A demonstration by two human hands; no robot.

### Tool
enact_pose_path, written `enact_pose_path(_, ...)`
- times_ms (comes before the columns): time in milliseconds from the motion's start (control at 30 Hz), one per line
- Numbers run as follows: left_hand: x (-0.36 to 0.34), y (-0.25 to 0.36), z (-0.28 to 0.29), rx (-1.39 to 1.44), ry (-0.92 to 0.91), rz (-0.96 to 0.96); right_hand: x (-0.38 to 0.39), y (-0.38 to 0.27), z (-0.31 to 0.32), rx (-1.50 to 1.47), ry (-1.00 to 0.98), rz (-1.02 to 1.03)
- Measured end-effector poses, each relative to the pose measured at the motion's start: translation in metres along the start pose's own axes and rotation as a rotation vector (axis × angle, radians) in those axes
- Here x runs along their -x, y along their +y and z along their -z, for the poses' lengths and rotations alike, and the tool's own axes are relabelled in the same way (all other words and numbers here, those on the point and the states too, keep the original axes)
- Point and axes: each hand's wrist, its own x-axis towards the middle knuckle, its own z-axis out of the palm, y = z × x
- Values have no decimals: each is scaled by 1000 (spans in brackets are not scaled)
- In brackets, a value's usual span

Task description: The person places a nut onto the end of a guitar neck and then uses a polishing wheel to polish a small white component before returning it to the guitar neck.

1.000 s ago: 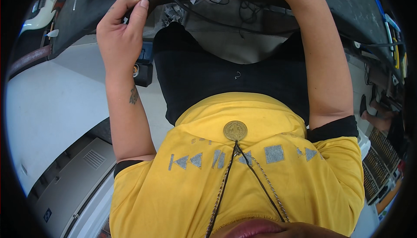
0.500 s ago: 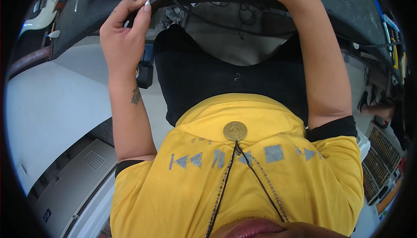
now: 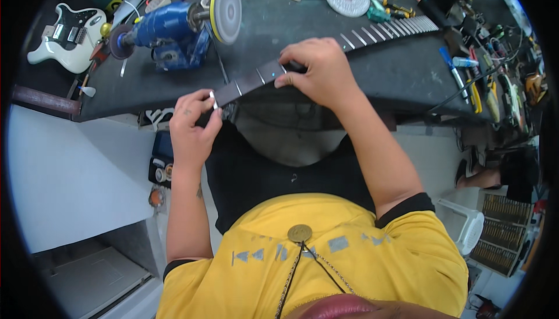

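A guitar neck (image 3: 249, 84) with a dark fretboard and silvery frets lies slantwise over the bench's near edge, its close end toward my left. At that end, my left hand (image 3: 195, 122) is closed in a pinch, thumb and fingers around a small white nut (image 3: 213, 99). The nut sits across the end of the fretboard; whether it is seated cannot be made out. Farther along, my right hand (image 3: 320, 71) grips the neck, thumb on the near side and fingers over the far side. Part of the fretboard is hidden under that hand.
On the dark bench (image 3: 279, 28) stands a blue bench grinder (image 3: 174, 36) with a pale wheel (image 3: 226, 13). A white electric guitar body (image 3: 73, 38) lies at the left. Pens, pliers (image 3: 476, 95) and other tools crowd the right side. A white stool (image 3: 463, 226) stands on the floor.
The view has shifted upward, bringing the grinder, bench top and my whole right hand into sight. My left hand still pinches the white nut by the neck's end.
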Motion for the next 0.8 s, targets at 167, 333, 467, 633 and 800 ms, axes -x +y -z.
enact_pose_path(167,-1,0,1,45,14,-9,1,-3,-1,3,1,-31)
enact_pose_path(333,-3,-2,5,18,-28,7,2,-3,-1,28,-15,-1)
enact_pose_path(467,1,-2,5,22,2,-17,2,-10,0,49,-16,-16)
enact_pose_path(633,0,-2,2,33,47,-51,1,-10,0,46,-30,-57)
enact_pose_path(800,-1,-5,0,30,55,-51,1,-9,0,33,-27,-47)
